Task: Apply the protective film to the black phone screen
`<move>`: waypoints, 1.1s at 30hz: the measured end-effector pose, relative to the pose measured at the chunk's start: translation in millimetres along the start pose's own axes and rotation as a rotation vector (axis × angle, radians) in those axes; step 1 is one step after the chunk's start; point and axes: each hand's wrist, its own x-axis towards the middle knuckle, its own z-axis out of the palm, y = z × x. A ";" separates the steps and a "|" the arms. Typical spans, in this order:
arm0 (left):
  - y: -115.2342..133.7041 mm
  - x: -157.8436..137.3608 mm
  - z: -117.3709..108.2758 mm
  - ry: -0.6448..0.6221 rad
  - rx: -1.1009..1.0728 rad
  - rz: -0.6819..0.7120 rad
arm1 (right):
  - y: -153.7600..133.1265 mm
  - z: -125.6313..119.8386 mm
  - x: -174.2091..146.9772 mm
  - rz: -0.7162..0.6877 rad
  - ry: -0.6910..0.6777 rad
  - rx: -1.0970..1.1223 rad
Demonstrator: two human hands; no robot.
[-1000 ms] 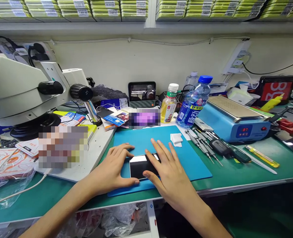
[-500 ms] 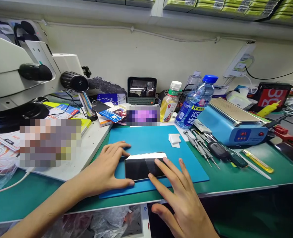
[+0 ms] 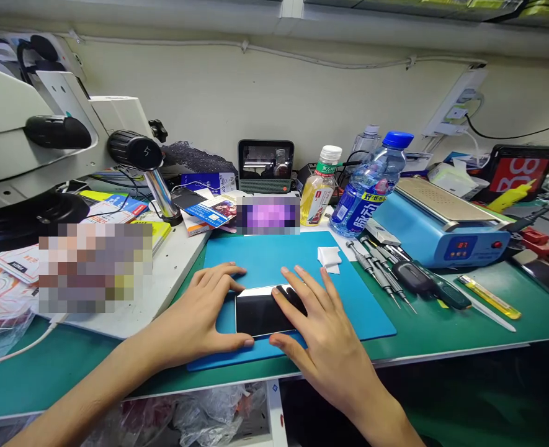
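A smartphone (image 3: 255, 313) with a dark, glossy screen lies flat, screen up, on a blue mat (image 3: 265, 254). My left hand (image 3: 213, 304) steadies its left end, thumb at the near corner and index finger at the far corner. Over the right part of the phone, my right hand (image 3: 325, 323) is spread, its fingers stretched out and its index fingertip at the screen. That hand hides the phone's right end, and I cannot tell how firmly it touches. A folded white cloth (image 3: 329, 259) rests on the mat behind the right hand.
To the right are screwdrivers (image 3: 376, 270), a yellow cutter (image 3: 488, 297) and a blue heating plate (image 3: 446, 217). Two drink bottles, a yellow one (image 3: 318, 192) and a blue one (image 3: 367, 186), stand behind the mat. A microscope (image 3: 60, 136) looms at left.
My right hand has moved forward and up over the phone, covering more of its right end. My left hand keeps its place at the phone's left end. The view has shifted slightly.
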 end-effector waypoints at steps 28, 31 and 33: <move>1.4 0.1 -1.9 0.018 -0.028 -0.004 | 2.6 -3.9 -11.1 0.116 0.212 0.343; 2.0 0.0 -2.6 0.005 -0.028 -0.014 | 2.3 -1.1 -9.1 0.209 0.209 0.327; 2.5 -0.1 -3.1 -0.007 -0.021 -0.021 | 2.1 0.1 -9.1 0.246 0.197 0.316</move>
